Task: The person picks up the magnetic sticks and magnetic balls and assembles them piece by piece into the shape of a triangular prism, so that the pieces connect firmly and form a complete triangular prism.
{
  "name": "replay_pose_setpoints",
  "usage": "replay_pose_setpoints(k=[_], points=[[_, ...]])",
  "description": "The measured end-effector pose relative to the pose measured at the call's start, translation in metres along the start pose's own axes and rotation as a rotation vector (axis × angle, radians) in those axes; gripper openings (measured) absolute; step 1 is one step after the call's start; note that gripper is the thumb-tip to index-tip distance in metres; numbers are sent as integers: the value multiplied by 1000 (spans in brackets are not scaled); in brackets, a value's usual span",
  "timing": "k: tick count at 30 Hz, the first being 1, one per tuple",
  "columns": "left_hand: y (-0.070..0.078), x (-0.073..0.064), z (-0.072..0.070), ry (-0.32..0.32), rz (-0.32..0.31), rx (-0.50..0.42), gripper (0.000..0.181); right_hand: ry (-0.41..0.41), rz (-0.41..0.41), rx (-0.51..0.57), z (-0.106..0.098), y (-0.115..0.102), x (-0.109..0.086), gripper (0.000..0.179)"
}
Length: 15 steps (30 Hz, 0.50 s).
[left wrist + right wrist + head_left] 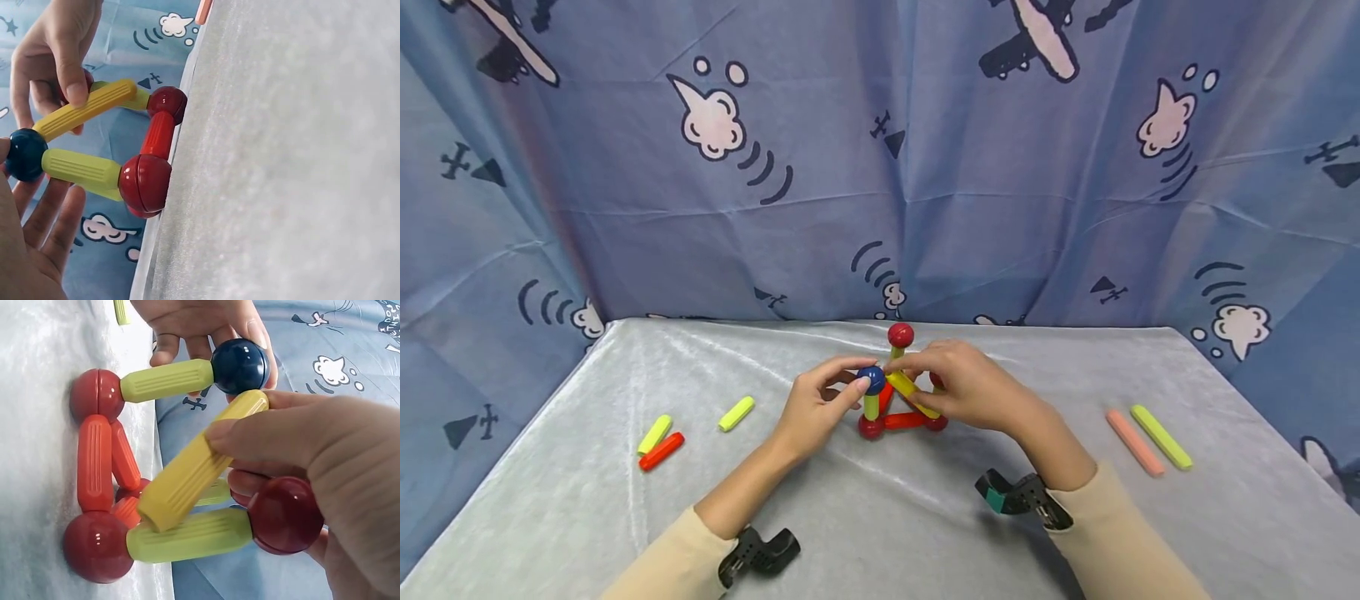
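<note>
A toy frame of rods and balls stands on the cloth. Red rods (95,462) join red balls (99,547) at its base, and yellow-green rods (167,380) rise from them. My left hand (818,406) holds the blue ball (872,380) atop the front-left upright, thumb against it. Between thumb and fingers, my right hand (977,387) pinches a yellow rod (197,465). This rod slants, its upper end against or very near the blue ball, its other end pointing down to the right. Red balls top the back upright (901,335) and right upright (286,515); my right hand partly hides the latter.
Left on the grey cloth (865,517) lie two yellow-green rods (737,413) (655,434) and a red rod (662,451). To the right are a salmon rod (1135,442) and a longer yellow-green rod (1161,437). A blue printed curtain (820,250) hangs behind the table.
</note>
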<state>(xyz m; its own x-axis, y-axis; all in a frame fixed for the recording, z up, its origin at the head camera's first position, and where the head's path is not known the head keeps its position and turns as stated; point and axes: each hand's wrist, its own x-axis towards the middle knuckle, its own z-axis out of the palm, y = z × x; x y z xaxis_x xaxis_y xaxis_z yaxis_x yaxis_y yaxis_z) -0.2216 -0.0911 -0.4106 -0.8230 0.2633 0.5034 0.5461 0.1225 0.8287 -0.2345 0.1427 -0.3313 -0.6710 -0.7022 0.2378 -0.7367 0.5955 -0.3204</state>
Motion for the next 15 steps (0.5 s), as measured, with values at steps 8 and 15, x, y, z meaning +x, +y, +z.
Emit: replay_pose_setpoints(k=[8,15], points=[[1,1,-1,5,-10,-2,28,-19,-10,-62,1,-1,3,34],[0,0,0,-2,-31,-4,29,5,-10,-103,4,-2,3,17]])
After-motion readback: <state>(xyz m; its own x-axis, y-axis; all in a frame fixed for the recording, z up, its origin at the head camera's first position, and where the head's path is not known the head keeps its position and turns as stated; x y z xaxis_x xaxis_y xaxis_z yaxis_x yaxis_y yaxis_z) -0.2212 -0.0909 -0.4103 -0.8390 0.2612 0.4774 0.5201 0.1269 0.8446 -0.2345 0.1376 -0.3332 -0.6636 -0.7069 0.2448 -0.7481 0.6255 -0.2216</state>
